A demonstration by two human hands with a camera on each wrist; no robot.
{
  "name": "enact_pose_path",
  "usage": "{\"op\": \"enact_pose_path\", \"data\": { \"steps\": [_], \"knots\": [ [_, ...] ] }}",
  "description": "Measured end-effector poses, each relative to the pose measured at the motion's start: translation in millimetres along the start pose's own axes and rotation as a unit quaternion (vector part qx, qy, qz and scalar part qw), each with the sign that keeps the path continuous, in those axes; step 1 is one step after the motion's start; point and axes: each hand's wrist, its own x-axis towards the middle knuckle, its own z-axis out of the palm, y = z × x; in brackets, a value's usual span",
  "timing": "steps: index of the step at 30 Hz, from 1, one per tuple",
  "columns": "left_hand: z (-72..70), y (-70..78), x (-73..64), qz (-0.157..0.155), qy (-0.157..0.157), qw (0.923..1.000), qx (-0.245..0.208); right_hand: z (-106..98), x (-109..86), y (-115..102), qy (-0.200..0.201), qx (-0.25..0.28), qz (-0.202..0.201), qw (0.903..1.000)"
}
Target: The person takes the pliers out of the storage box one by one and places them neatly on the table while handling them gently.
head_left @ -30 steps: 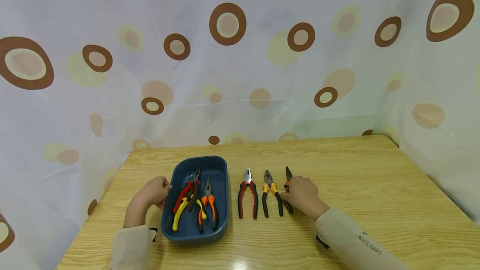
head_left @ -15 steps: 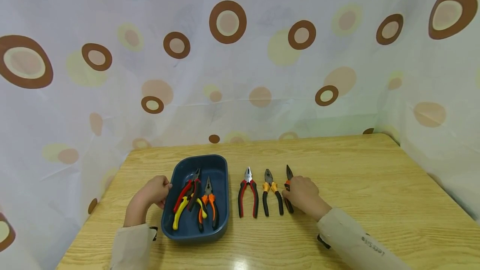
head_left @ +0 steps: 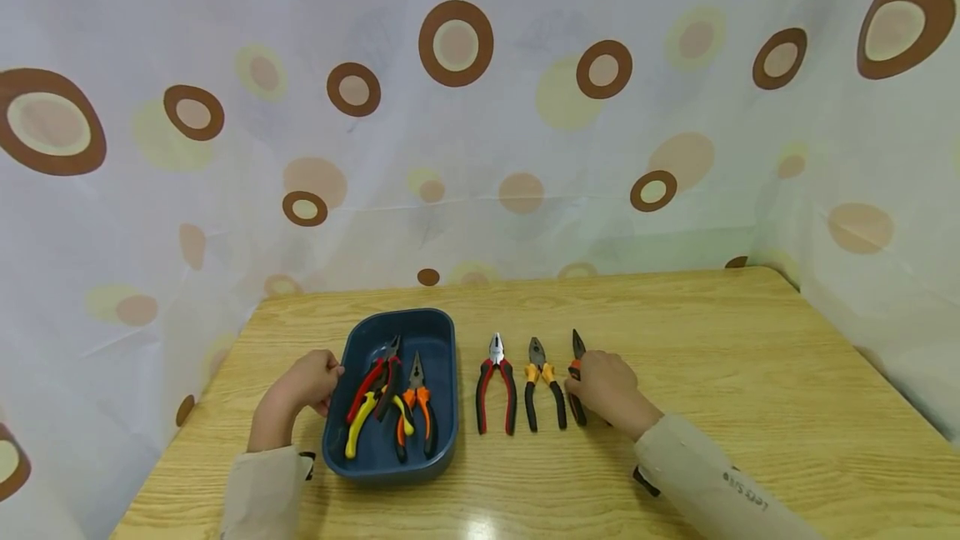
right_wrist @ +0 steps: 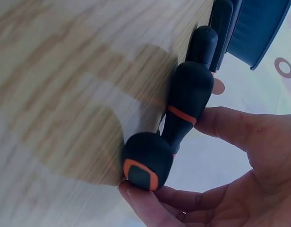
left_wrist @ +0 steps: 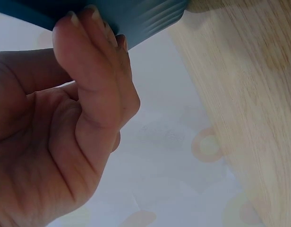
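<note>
My left hand (head_left: 307, 386) holds the left rim of a dark blue plastic tub (head_left: 444, 432); in the left wrist view curled fingertips meet the tub's wall (left_wrist: 150, 23). Three pliers lie inside: red-and-black ones (head_left: 392, 377) crossing yellow-handled ones (head_left: 360, 427), and orange-and-black long-nose pliers (head_left: 417, 382). At the right end of a row on the table, my right hand (head_left: 609, 388) grips long-nose pliers (head_left: 577, 346) by their black-and-orange handles. The right wrist view shows the thumb against one handle (right_wrist: 190, 90) and fingers at the other. These pliers rest on the table, partly hidden by the hand.
Between tub and right hand lie red-and-black combination pliers (head_left: 497, 377) and yellow-and-black pliers (head_left: 543, 377), jaws pointing away from me. The wooden table (head_left: 712, 340) ends at a patterned cloth (head_left: 480, 140) behind and on both sides.
Almost nothing differs. The head view has shifted very slightly; both hands and all the pliers keep their places.
</note>
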Motion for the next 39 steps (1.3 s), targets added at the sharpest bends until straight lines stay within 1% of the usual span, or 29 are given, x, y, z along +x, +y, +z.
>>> {"op": "enact_pose_path", "data": {
  "steps": [4, 9, 18, 23, 26, 30, 33, 39],
  "knots": [
    [1.1, 0.2, -0.7, -0.002, -0.002, 1.0000, -0.004, 1.9, -2.0, 1.6, 0.002, -0.001, -0.007, 1.0000],
    [2.0, 1.3, -0.2, -0.002, 0.000, 1.0000, 0.001, 0.8, -6.0, 0.7, 0.011, -0.019, -0.013, 0.9997],
    [4.2, 3.9, 1.7, 0.000, 0.000, 1.0000, -0.003, -3.7, -11.2, -5.2, 0.015, -0.048, -0.004, 0.9987],
    [5.1, 4.1, 2.1, -0.001, 0.000, 1.0000, -0.005, -8.0, -12.2, -8.2, 0.035, -0.057, -0.031, 0.9973],
    [4.9, 4.4, 2.1, -0.002, 0.000, 1.0000, -0.005, -12.4, -13.1, -11.3, 0.043, -0.044, -0.043, 0.9972],
    [4.4, 4.9, 1.9, 0.000, 0.000, 1.0000, -0.004, -20.1, -15.7, -19.9, 0.038, -0.005, -0.039, 0.9985],
    [4.3, 5.3, 1.6, 0.002, 0.000, 1.0000, -0.005, -25.4, -17.6, -28.4, 0.045, 0.015, -0.046, 0.9978],
    [4.8, 5.7, 2.1, -0.002, 0.000, 1.0000, -0.003, -30.2, -18.9, -47.4, 0.071, 0.043, -0.081, 0.9933]
  ]
}}
